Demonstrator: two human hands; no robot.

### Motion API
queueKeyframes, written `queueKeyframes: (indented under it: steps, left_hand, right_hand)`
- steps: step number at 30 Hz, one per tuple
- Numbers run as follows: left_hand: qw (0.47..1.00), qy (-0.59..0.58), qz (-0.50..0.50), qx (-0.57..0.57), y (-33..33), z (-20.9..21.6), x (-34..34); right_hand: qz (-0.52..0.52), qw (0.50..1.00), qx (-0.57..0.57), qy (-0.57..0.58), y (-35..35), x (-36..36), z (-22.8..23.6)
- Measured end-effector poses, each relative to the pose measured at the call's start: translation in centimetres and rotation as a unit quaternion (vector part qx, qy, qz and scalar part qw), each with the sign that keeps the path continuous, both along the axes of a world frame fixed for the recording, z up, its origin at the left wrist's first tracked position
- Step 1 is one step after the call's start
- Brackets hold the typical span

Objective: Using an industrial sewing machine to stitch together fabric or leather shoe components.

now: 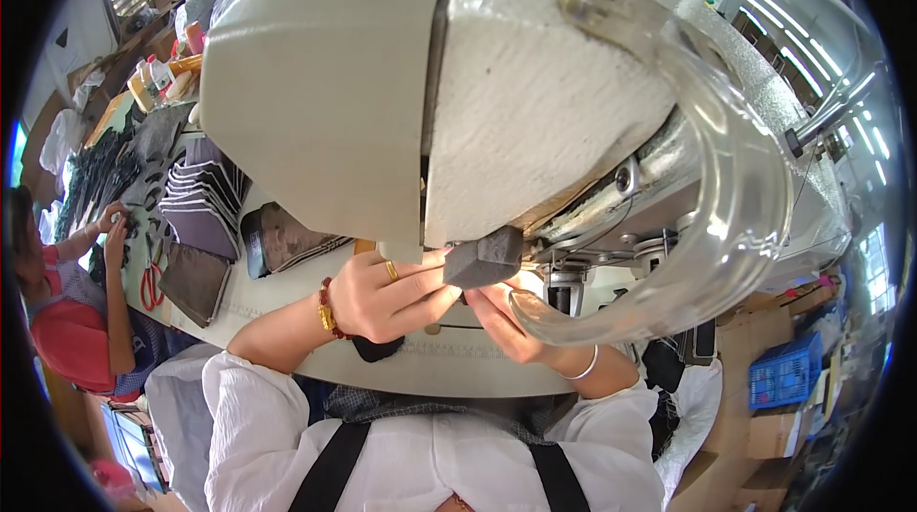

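Both hands meet under the head of a large white sewing machine (325, 92). My left hand (377, 297), with a ring and a red-and-gold bracelet, is closed with bent fingers. Its fingertips reach behind a dark grey block (485, 259) at the head's lower edge. A piece of black material (379, 350) shows below this hand; I cannot tell whether it is held. My right hand (506, 326), wearing a silver bangle, has its fingers pressed together beside the block, close to the needle area. What either hand pinches is hidden. A curved clear plastic guard (735, 197) partly covers the right hand.
Left on the table (253, 316) lie stacked dark fabric pieces with white edges (202, 197), a dark folded piece (194, 283), another dark piece (287, 237) and red-handled scissors (151, 285). A co-worker in red (72, 330) works there. A blue basket (785, 373) stands at right.
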State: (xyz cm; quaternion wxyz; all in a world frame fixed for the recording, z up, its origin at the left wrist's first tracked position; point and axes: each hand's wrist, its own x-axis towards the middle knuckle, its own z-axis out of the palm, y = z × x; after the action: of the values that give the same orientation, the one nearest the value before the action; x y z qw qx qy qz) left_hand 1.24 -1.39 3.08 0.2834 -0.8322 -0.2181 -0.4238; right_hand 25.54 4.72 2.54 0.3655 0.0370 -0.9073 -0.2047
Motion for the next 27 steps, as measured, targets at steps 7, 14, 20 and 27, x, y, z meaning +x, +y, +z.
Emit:
queueKeyframes:
  steps: [7,14,20,27]
  left_hand:
    - [0.997,0.053,0.055,-0.023,-0.3,-1.6,-0.1]
    - [0.996,0.026,0.086,-0.023,0.1,-1.9,-0.6]
    - [0.995,-0.032,0.086,-0.034,0.7,-2.4,-0.5]
    - [0.993,-0.052,0.090,-0.055,1.5,-3.8,-0.8]
  right_hand:
    - [-0.137,0.969,0.189,-0.087,-0.5,1.1,0.8]
    - [-0.277,0.681,0.670,-0.101,0.5,1.6,-0.3]
    - [-0.268,0.852,0.449,-0.002,1.0,1.0,-1.8]
    - [-0.132,0.981,-0.133,0.044,1.6,1.8,-4.4]
